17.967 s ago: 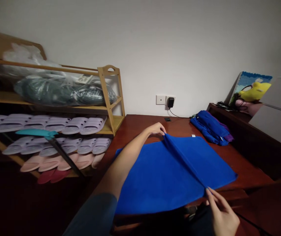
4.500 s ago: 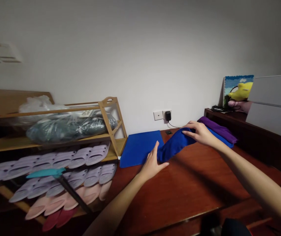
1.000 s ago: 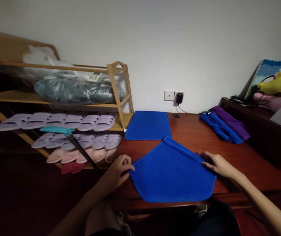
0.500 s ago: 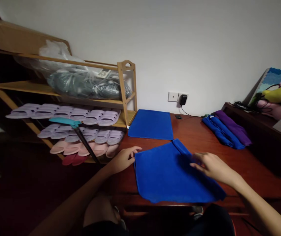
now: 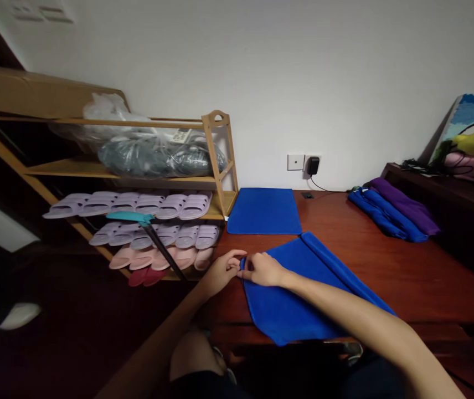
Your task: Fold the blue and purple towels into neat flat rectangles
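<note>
Apparently soft, matte blue cloth (image 5: 303,288) lies by front edge of glossy red-brown counter (image 5: 440,277), narrow folded band along one side. Band, long axis, slants from mid-counter toward front right corner. Right hand (image 5: 264,270) pinches cloth's left corner; left hand (image 5: 222,272) touches same corner, grip hard to tell behind overlapping fingers. Flat blue square (image 5: 264,211) sits at rear left corner. Wide wood stretch separates cloth from soft purple roll (image 5: 407,205), right rear.
</note>
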`<action>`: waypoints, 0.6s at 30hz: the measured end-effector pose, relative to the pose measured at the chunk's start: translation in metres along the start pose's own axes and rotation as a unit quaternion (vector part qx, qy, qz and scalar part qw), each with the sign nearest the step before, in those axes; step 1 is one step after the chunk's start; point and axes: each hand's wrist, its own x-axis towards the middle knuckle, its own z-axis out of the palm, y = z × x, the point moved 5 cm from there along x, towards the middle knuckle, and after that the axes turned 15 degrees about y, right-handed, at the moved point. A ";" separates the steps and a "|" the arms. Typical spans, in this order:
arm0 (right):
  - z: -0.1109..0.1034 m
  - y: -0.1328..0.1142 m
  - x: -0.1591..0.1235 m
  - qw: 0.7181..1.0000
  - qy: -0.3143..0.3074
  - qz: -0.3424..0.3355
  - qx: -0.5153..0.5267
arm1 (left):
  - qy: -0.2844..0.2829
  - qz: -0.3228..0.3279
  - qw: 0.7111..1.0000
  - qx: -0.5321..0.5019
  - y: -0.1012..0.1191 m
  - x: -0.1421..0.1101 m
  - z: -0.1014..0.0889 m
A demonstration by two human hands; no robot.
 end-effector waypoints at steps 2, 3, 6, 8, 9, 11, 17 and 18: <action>0.002 0.001 0.000 1.000 0.004 0.003 0.017 | 0.002 -0.003 1.000 -0.013 0.000 -0.002 -0.001; 0.003 0.002 -0.001 1.000 0.008 0.006 0.019 | 0.001 -0.004 1.000 -0.016 0.000 -0.003 0.000; 0.002 0.005 -0.003 0.999 0.024 0.020 0.010 | 0.008 -0.013 1.000 -0.023 0.001 -0.004 0.002; 0.001 0.004 -0.004 0.999 0.033 0.026 0.005 | 0.015 -0.020 0.999 -0.028 0.004 -0.004 0.003; 0.000 0.004 -0.004 0.999 0.036 0.028 0.003 | 0.020 -0.023 0.999 -0.030 0.005 -0.003 0.004; -0.003 0.003 -0.004 0.998 0.047 0.032 0.001 | 0.028 -0.029 0.999 -0.036 0.008 -0.002 0.004; -0.013 0.011 -0.004 0.983 0.116 0.074 0.121 | 0.020 -0.048 0.997 -0.052 0.009 0.001 0.007; -0.014 0.016 -0.006 0.976 0.125 0.085 0.158 | 0.017 -0.047 0.998 -0.049 0.008 0.001 0.007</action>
